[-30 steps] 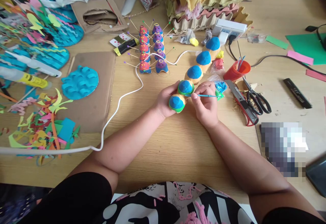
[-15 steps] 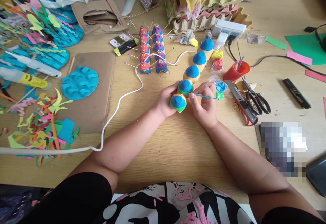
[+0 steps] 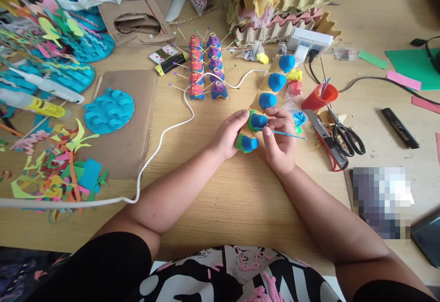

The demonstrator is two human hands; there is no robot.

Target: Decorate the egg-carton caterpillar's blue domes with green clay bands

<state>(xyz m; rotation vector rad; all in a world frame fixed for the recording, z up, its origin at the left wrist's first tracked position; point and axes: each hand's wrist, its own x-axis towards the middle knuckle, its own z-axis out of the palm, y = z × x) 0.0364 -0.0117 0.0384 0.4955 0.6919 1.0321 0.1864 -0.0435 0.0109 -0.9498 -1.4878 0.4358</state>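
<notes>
A strip of egg carton cups point(image 3: 260, 85) slants across the middle of the table, its cups capped in blue clay. The two nearest cups also carry a green band point(image 3: 242, 144) below the blue. My left hand point(image 3: 227, 135) is closed around the near end of this strip, from its left side. Between the thumb and fingers of my right hand point(image 3: 282, 151) is a thin blue stick point(image 3: 288, 134), its tip against the second cup. Just behind that hand lie lumps of blue clay point(image 3: 299, 118), red clay point(image 3: 294, 86) and yellow clay point(image 3: 294, 74), partly in plastic.
Red and purple cup strips point(image 3: 196, 66) with pins stand at the back. A white cable point(image 3: 161, 139) crosses the table. To the right are an orange cup point(image 3: 319, 98), scissors point(image 3: 343, 134) and a cutter point(image 3: 326, 137). Paper scraps point(image 3: 55, 169) and cardboard point(image 3: 137, 123) lie left.
The egg carton strip has rolled to the right, so its blue caps now point rightward and more of its tan side shows. My right hand has shifted slightly right and down with the stick.
</notes>
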